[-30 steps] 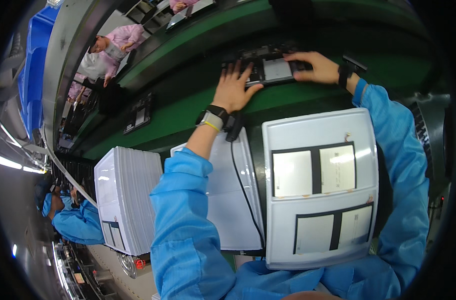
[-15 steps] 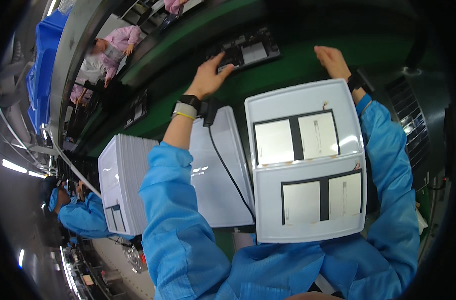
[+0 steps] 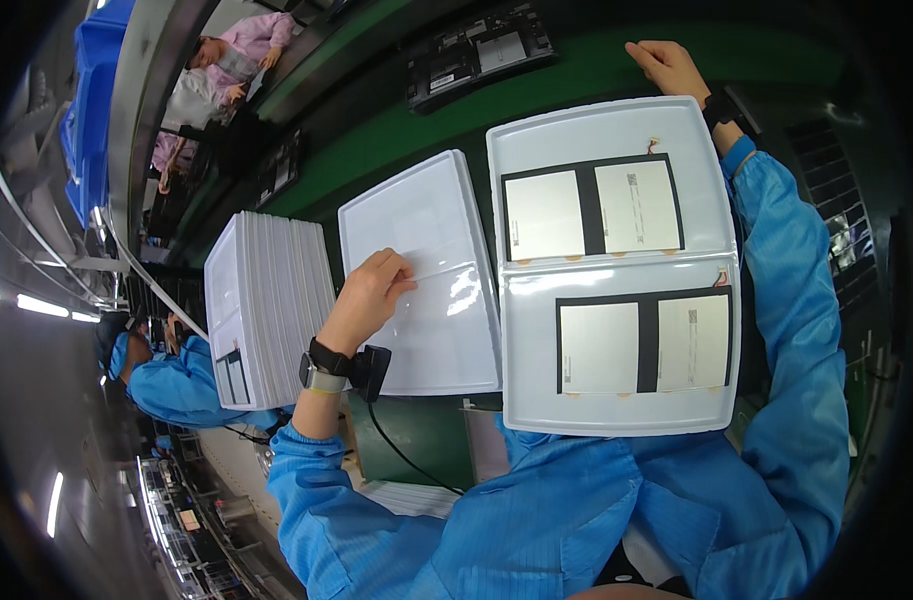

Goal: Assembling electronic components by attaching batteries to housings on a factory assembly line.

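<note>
A white two-compartment plastic tray (image 3: 532, 405) lies before me. Each compartment bears a flat black-framed battery pack with pale cells and a small wire lead: the far pack (image 3: 547, 215) and the near pack (image 3: 602, 345). Left of it is another white tray (image 3: 407, 345) with no packs on it. Over that tray is my left hand (image 3: 369, 300), its fingers curled in and nothing visible in them. Beyond the far right corner of the loaded tray, above the green belt, my right hand (image 3: 670, 70) has its fingers bent together, with no object showing.
An opened black laptop base (image 3: 482, 55) sits on the green conveyor (image 3: 587, 75) at the back, another black unit (image 3: 277, 170) farther left. A tall stack of white trays (image 3: 272, 310) stands at left. A cable (image 3: 407, 450) trails from my left wrist. Co-workers sit beyond the belt and at left.
My left hand has drawn back from the laptop base to above the bare tray, and its spread fingers have curled. My right hand stays beyond the loaded tray. The whole view has shifted.
</note>
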### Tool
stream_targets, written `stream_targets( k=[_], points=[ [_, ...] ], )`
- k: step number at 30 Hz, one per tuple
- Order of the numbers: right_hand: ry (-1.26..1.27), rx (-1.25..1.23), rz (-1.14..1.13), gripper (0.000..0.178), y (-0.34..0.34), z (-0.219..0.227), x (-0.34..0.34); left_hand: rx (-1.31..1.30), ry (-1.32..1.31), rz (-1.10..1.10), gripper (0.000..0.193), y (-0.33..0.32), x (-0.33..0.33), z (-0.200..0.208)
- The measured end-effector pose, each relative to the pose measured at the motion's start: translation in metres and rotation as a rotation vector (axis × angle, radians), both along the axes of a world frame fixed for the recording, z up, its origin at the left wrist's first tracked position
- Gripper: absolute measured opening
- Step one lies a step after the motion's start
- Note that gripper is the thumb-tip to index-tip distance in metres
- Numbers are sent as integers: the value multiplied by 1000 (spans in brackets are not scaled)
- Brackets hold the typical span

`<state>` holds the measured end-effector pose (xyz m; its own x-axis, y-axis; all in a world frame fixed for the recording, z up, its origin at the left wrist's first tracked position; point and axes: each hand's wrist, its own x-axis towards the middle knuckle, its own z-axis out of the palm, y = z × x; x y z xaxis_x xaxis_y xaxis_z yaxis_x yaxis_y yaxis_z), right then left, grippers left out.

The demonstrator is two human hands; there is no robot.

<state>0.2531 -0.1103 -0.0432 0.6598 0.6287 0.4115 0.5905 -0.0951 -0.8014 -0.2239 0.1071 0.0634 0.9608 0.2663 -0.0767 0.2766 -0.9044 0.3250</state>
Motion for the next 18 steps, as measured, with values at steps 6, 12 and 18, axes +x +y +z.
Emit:
stream_targets(
  k=[6,12,18],
  points=[
    [21,-7,-23,53,-4,4,-4,93,-79,17,12,-13,-12,4],
    [11,1,-28,52,-4,2,-1,72,-208,119,15,-21,-30,27],
    [9,-23,-7,51,-2,5,0,147,-123,107,14,-30,-36,28]
  ],
)
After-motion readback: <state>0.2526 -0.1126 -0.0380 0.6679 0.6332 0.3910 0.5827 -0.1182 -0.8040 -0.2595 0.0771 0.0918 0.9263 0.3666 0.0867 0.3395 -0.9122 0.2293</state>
